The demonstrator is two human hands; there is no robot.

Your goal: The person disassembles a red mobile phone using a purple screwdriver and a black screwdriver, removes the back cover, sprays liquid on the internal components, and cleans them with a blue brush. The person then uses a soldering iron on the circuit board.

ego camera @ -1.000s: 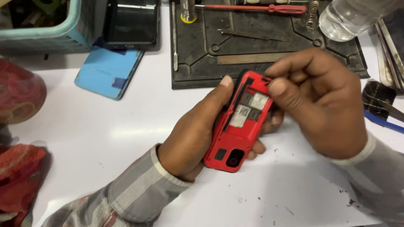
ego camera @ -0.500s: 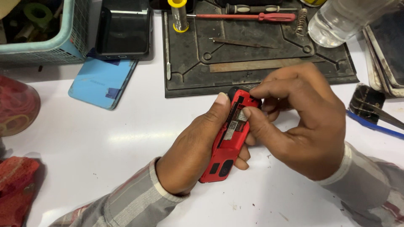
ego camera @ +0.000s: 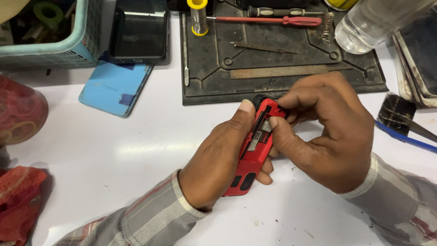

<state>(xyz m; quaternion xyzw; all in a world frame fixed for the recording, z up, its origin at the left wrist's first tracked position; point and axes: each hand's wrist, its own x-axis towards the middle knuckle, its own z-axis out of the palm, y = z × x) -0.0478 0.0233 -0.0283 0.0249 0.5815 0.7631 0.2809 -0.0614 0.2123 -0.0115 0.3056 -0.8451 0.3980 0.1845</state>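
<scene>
A small red mobile phone (ego camera: pixel 253 157) with its back cover off is held above the white table. My left hand (ego camera: pixel 218 159) wraps around it from the left, thumb along its upper edge. My right hand (ego camera: pixel 330 130) grips the phone's top end, its thumb pressing into the open back compartment where a label and metal parts show. The phone is tilted on its side, its lower end with two dark openings pointing toward me.
A dark work mat (ego camera: pixel 277 50) lies behind with a red screwdriver (ego camera: pixel 268 20), tweezers, a solder spool (ego camera: pixel 199 16) and a spring. A black phone (ego camera: pixel 139 32), a blue phone back (ego camera: pixel 116 86), a teal basket (ego camera: pixel 50 34), a clear bottle (ego camera: pixel 378 23) and red cloth (ego camera: pixel 20 202) surround.
The phone has been turned from back-up to lying more on its edge. Both hands shifted slightly left and my right thumb moved down into the open back.
</scene>
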